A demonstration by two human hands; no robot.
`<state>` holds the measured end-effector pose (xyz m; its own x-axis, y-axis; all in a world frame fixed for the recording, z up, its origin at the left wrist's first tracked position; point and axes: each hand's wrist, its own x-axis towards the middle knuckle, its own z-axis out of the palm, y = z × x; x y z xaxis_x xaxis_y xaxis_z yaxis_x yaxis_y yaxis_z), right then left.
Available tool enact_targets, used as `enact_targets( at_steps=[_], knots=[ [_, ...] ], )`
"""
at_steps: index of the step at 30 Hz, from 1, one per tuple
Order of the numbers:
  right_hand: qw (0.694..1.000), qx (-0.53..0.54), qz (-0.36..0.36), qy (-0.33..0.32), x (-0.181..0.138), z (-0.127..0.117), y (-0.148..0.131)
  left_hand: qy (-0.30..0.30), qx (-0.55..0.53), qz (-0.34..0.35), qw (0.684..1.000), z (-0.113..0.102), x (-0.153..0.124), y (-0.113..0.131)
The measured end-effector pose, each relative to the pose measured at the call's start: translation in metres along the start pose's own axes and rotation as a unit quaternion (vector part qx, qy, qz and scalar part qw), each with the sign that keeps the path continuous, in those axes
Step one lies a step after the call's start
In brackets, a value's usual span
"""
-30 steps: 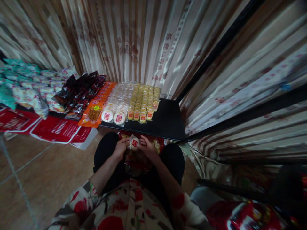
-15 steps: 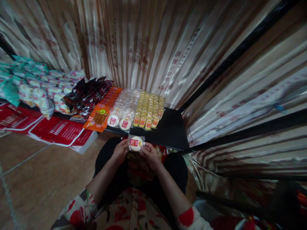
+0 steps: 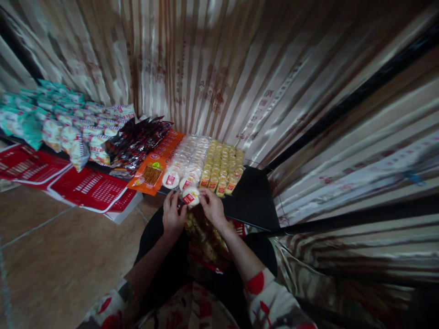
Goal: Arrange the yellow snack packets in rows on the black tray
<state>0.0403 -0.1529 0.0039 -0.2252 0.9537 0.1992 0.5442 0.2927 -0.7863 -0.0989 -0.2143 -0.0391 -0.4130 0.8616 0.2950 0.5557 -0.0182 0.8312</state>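
Note:
A round white packaged cake (image 3: 190, 197) with a red label, in a clear wrapper, is held at the front edge of the black table (image 3: 254, 194). My right hand (image 3: 212, 208) pinches the wrapper's right edge. On the other side, my left hand (image 3: 173, 215) has its fingers bent at the wrapper's left edge. Just beyond the held cake, rows of similar white packaged cakes (image 3: 171, 178) lie on the table. To their right stand rows of small yellow packaged cakes (image 3: 221, 185). Below my hands, a bag with golden wrapped items (image 3: 202, 233) sits between my knees.
Left of the cakes lie an orange snack packet (image 3: 151, 171), dark shiny packets (image 3: 137, 141), and white and green bags (image 3: 72, 123). Red printed sheets (image 3: 91, 187) hang over the table's front. A pleated curtain (image 3: 192, 68) and black poles (image 3: 343, 100) stand behind and right.
Both hands have moved forward with the packaged cake, from above my lap up to the front of the white rows. The bag below is more exposed. The whole view has shifted slightly.

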Motion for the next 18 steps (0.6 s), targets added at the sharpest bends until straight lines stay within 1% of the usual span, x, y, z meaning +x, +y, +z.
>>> enact_targets(
  at_steps=[3, 6, 9, 12, 14, 18],
  knots=[
    [0.999, -0.035, -0.033, -0.020, 0.016, 0.009, -0.001, 0.007, 0.085, 0.056, 0.995, 0.002, 0.010, -0.005],
    [0.997, -0.059, -0.035, -0.028, 0.029, 0.016, 0.000, -0.007, 0.123, 0.099, 0.987, 0.006, 0.019, -0.007],
    [0.997, -0.067, -0.032, -0.033, 0.040, 0.021, 0.003, -0.023, 0.144, 0.113, 0.983, 0.014, 0.025, -0.006],
    [0.997, -0.069, -0.033, -0.028, 0.046, 0.024, 0.003, -0.026, 0.161, 0.114, 0.980, 0.022, 0.030, -0.004],
    [0.996, -0.080, -0.045, -0.003, 0.044, 0.025, 0.003, -0.021, 0.174, 0.115, 0.978, 0.027, 0.033, -0.004],
    [0.989, -0.108, -0.064, 0.083, 0.027, 0.029, 0.008, -0.014, 0.205, 0.113, 0.972, 0.034, 0.036, -0.004]
  ],
)
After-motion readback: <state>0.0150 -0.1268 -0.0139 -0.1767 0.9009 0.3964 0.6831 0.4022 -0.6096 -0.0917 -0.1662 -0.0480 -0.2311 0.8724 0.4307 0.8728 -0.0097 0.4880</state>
